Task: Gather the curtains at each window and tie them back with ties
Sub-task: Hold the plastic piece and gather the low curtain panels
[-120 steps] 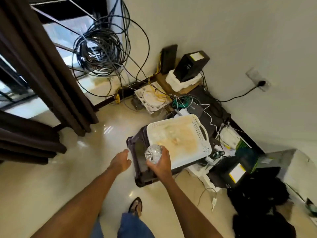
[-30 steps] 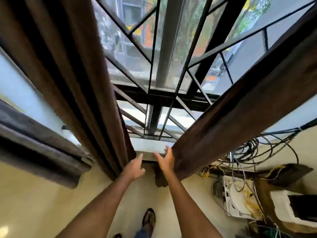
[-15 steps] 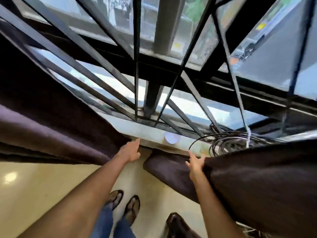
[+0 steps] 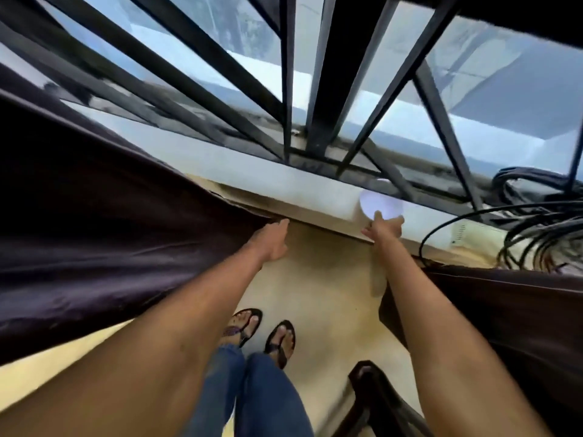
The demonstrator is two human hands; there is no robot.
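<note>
A dark brown left curtain point(image 4: 110, 234) hangs pushed aside across the left of the view. The right curtain point(image 4: 504, 313) of the same cloth lies along the right edge. My left hand point(image 4: 271, 242) is stretched out with straight fingers, its tips at the left curtain's edge just below the window sill point(image 4: 252, 171). My right hand point(image 4: 383, 230) reaches to the sill, fingers spread and touching a round white object point(image 4: 383, 203) that stands there. No tie shows in either hand.
Black window bars point(image 4: 328, 74) cross the glass above the sill. A bundle of black cables point(image 4: 536, 222) lies on the sill at the right. A dark piece of furniture point(image 4: 375, 395) stands by my right leg. My sandalled feet point(image 4: 262, 332) are on the cream floor.
My right hand has let go of the right curtain and moved up to the white object on the sill. The left hand stays at the left curtain's edge. The view has come closer to the sill.
</note>
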